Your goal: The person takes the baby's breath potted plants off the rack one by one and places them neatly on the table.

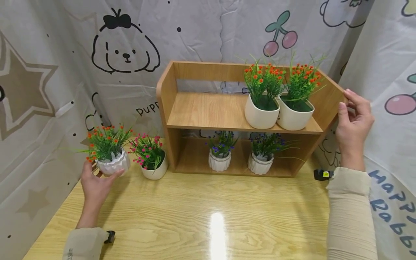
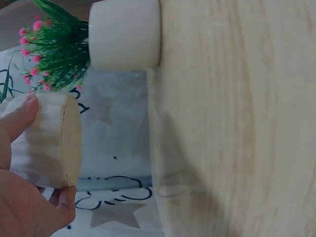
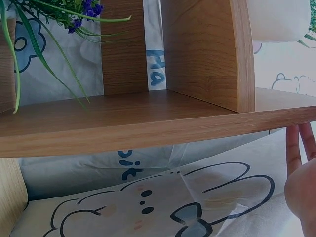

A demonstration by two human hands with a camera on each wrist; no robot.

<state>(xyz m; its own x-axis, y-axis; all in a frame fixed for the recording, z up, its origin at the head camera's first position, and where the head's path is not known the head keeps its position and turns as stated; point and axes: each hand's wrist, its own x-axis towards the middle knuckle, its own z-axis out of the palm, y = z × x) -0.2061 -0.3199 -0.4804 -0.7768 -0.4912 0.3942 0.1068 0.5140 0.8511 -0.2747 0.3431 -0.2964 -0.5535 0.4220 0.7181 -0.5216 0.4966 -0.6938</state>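
My left hand [image 1: 99,184] holds a white ribbed pot [image 1: 113,164] of orange flowers [image 1: 107,141], tilted and raised off the table. Its flat base shows in the left wrist view, with a thumb [image 2: 22,113] on the pot's side. Just right of it, a smooth white pot of pink flowers [image 1: 154,169] stands beside a two-tier wooden shelf [image 1: 201,110]. My right hand [image 1: 355,126] touches the upper edge of the shelf's right side panel. In the right wrist view, two straight fingers [image 3: 293,148] meet the panel's outer face; their tips are hidden.
Two square white pots [image 1: 261,113] with orange flowers stand on the upper tier's right half. The lower tier holds two ribbed pots [image 1: 219,161] with blue-purple flowers. A printed curtain [image 1: 195,32] hangs behind and along both sides of the wooden table [image 1: 169,216].
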